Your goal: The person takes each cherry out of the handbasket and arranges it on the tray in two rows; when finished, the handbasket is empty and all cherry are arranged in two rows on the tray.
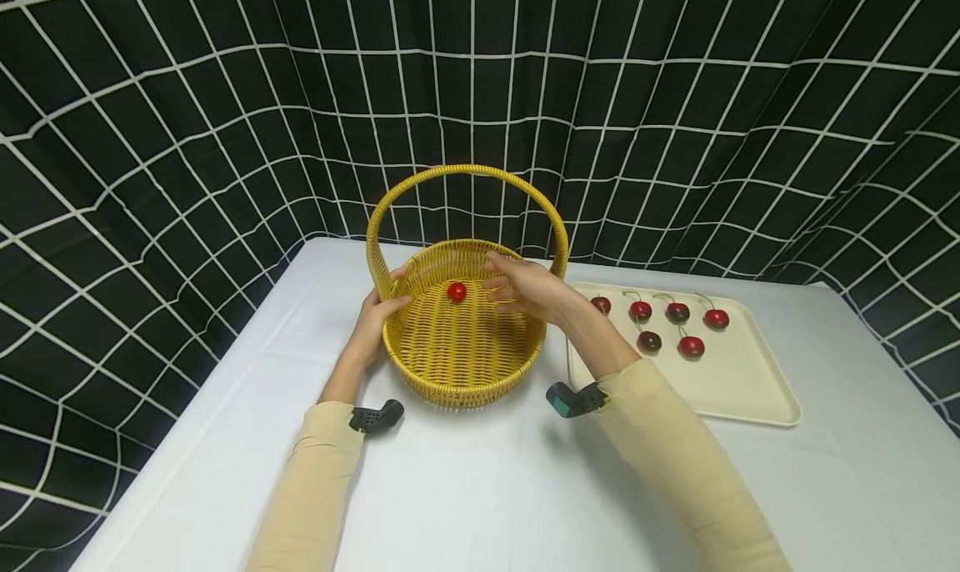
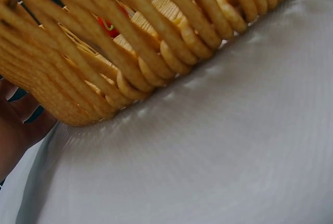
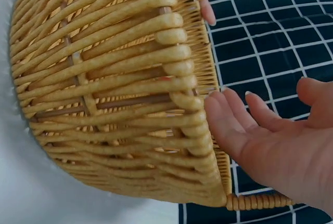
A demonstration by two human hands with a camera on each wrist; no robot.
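Observation:
A yellow wicker basket (image 1: 467, 347) with a tall hoop handle stands upright on the white-covered table. One red cherry (image 1: 457, 292) lies inside it on the woven bottom; the left wrist view catches this cherry (image 2: 108, 26) through gaps in the wicker. My left hand (image 1: 372, 318) grips the left side of the basket by the foot of the handle, thumb over the rim. Over the basket's right part hovers my right hand (image 1: 528, 290), its fingers loosely extended and holding nothing. In the right wrist view, that hand (image 3: 276, 135) appears beside the rim, palm showing.
To the right of the basket lies a cream tray (image 1: 738, 388) with several dark red stemmed cherries (image 1: 691, 347) near its back. A black cloth (image 1: 465, 88) with a white grid hangs behind the table and along both sides.

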